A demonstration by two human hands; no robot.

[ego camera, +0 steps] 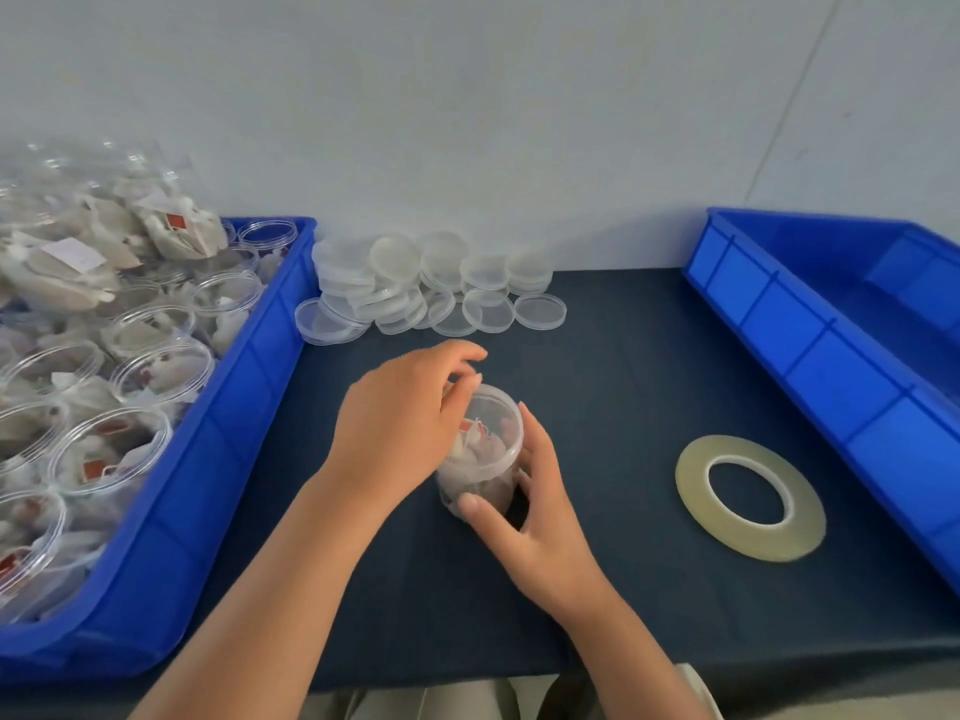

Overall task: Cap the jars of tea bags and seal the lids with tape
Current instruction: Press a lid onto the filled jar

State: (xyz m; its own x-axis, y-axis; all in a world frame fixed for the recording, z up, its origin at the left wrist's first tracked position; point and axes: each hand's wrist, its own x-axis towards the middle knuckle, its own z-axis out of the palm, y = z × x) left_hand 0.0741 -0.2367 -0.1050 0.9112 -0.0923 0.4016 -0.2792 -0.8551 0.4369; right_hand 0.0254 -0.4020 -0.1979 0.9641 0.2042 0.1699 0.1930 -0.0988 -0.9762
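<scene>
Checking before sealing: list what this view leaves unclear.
Head view:
- Whether the fingers of the left hand pinch anything at the jar's mouth; the hand hides it.
- Left blue bin: jar count, cut off by the frame's left edge.
- Tape roll: free end, too small to see.
- Right blue bin: contents, cut off at right.
</scene>
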